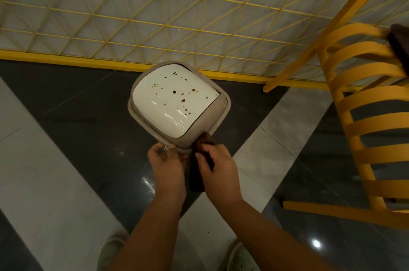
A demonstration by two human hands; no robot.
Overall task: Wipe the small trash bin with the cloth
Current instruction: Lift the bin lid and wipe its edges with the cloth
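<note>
I'm looking straight down on the small trash bin [177,102], and it is sitting a little above the middle of my view, held up over the floor [66,160]. Its white lid [172,98] is facing me, speckled with brown spots, and a beige rim [218,115] is running around it.

At six o'clock from the bin, both hands are working at its near edge. The left hand [167,166] is gripping the rim at the near corner, fingers curled round it, so that grip is clamped on the bin. Just to its right, at about five o'clock from the bin, the right hand [218,166] is pinching the cloth [197,178], a dark brown piece; that grip is closed round the cloth. The cloth's top end is pressing against the rim, and the rest is hanging down between the two hands.

Moving outward, the floor is showing glossy dark tiles and pale bands running diagonally. At twelve o'clock, a yellow wire grid [155,16] is standing against a pale wall. At three o'clock, a yellow slatted chair [365,115] is filling the right side, with something dark lying on it at the frame edge; I cannot tell what. At six o'clock, the tips of two light shoes [112,250] are peeking in beside my forearms.
</note>
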